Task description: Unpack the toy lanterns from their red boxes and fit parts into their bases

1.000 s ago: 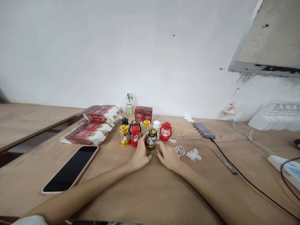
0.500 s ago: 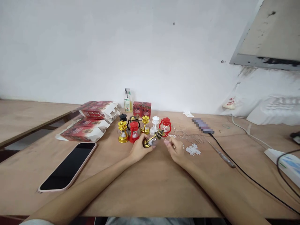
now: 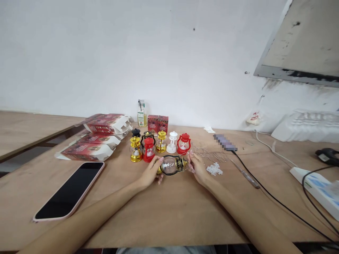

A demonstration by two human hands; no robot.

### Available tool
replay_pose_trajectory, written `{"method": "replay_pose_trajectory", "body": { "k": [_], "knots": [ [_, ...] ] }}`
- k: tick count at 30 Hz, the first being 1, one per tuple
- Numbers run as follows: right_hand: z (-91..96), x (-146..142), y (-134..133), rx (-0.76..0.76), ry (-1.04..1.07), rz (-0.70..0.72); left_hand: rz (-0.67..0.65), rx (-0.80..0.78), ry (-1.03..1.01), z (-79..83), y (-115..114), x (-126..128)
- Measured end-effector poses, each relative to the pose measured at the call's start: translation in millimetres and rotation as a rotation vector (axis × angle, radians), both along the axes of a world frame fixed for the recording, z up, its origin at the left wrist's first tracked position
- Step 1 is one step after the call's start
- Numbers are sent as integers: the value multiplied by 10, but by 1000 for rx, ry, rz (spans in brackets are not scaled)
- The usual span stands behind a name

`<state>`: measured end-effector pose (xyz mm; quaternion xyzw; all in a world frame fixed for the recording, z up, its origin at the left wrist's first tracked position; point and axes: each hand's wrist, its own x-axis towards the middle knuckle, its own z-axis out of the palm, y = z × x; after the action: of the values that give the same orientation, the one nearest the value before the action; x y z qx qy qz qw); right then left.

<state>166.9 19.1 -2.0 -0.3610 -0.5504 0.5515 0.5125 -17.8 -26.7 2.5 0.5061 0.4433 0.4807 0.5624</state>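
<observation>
A small black-and-gold toy lantern [image 3: 171, 165] with a clear globe lies on its side just above the wooden table [image 3: 169, 215], held between both hands. My left hand [image 3: 150, 172] grips its base end with curled fingers. My right hand [image 3: 197, 168] pinches its top end. Behind it stands a cluster of several small lanterns: a gold one [image 3: 135, 149], a red one [image 3: 148, 150], a white one [image 3: 173, 142] and another red one [image 3: 183, 144].
A smartphone [image 3: 69, 191] lies face up at the left. Red cartons [image 3: 102, 135] are stacked behind it. Small white parts [image 3: 215, 169] and thin wires [image 3: 209, 153] lie to the right, near a tool [image 3: 245, 175], a black cable [image 3: 275, 203] and a white power strip [image 3: 315, 187].
The black-and-gold lantern stood upright among the others a second ago. Both hands have taken it, tipped it onto its side and brought it toward me.
</observation>
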Motion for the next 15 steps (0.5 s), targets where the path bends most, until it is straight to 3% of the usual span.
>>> {"method": "replay_pose_trajectory", "body": {
  "k": [5,15],
  "knots": [
    [-8,-36,-21,-57,121,31,21,-17,10,-5,4,23],
    [90,-9,-85,8,23,64,16,2,10,76,-105,73]
  ]
}}
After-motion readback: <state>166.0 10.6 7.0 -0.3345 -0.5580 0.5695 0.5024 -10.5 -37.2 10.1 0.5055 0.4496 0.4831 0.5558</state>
